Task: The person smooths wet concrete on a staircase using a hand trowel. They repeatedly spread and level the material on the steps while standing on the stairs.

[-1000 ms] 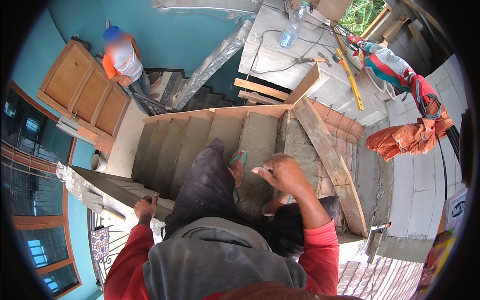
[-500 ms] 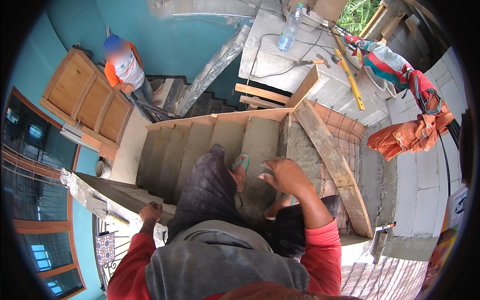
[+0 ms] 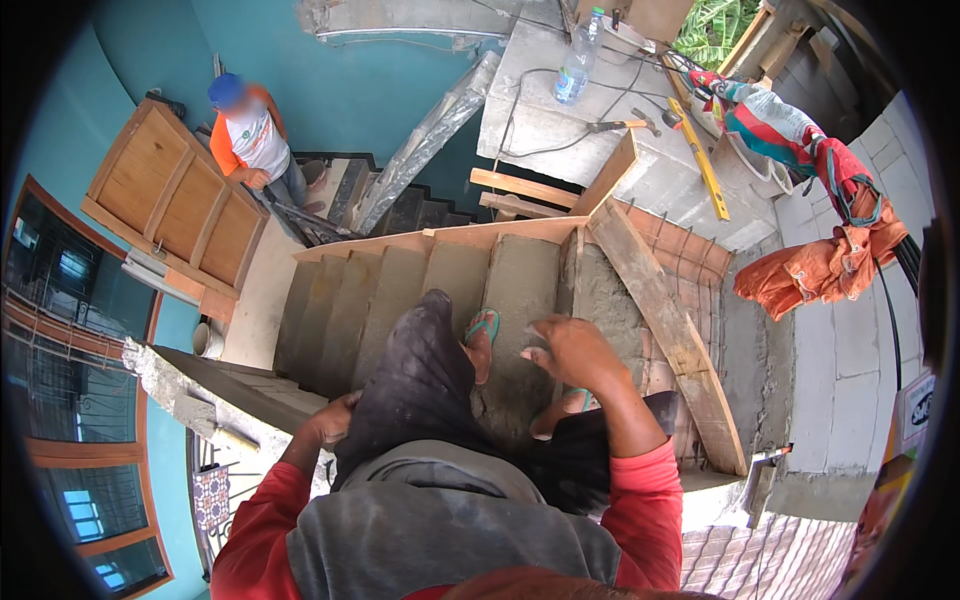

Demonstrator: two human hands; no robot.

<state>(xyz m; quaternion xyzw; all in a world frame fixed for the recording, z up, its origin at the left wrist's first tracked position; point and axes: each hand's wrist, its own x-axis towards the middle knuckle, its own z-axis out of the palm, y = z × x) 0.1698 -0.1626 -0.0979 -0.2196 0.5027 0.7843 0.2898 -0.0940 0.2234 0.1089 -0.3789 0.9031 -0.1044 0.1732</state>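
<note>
I am on a concrete stair (image 3: 515, 290), my sandalled foot (image 3: 480, 340) on a grey step. My right hand (image 3: 565, 350) hangs above that step near my right knee, thumb and fingers loosely apart, holding nothing visible. My left hand (image 3: 332, 418) is against my dark trousers (image 3: 405, 350) beside the low side wall (image 3: 250, 385), its fingers partly hidden. A trowel (image 3: 195, 415) lies on that wall's rough ledge, left of my hand. A weathered plank (image 3: 660, 340) runs diagonally along the right of the steps.
A co-worker (image 3: 245, 140) stands by a leaning wooden panel (image 3: 160, 200). A concrete slab (image 3: 540, 130) holds a bottle (image 3: 575, 70), hammer (image 3: 640, 125) and yellow level (image 3: 700, 160). Exposed rebar (image 3: 690, 250) borders the plank. Orange sacking (image 3: 800, 275) hangs at the right.
My left hand has moved from the side wall rightward onto my trouser leg. My right hand has lowered slightly and its fingers have loosened. The view has shifted slightly.
</note>
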